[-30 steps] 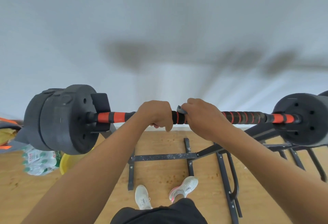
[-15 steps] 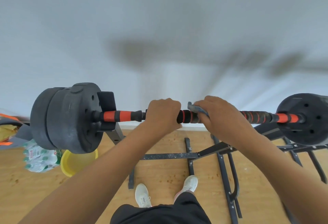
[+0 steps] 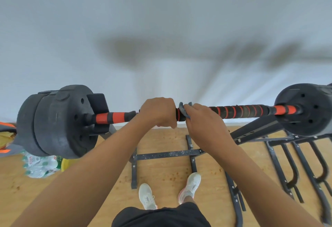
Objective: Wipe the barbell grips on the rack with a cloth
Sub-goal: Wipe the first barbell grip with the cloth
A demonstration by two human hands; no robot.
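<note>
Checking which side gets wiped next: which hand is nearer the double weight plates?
Left. The left hand grips the bar towards the double weight plates; the right hand, holding the cloth, sits beyond it.

We see a yellow bucket (image 3: 67, 164) and packed water bottles (image 3: 38, 165) on the wooden floor (image 3: 167, 174), white wall (image 3: 161, 20) behind.

Hands (image 3: 179, 115) hide most of the cloth (image 3: 184, 110).
</note>
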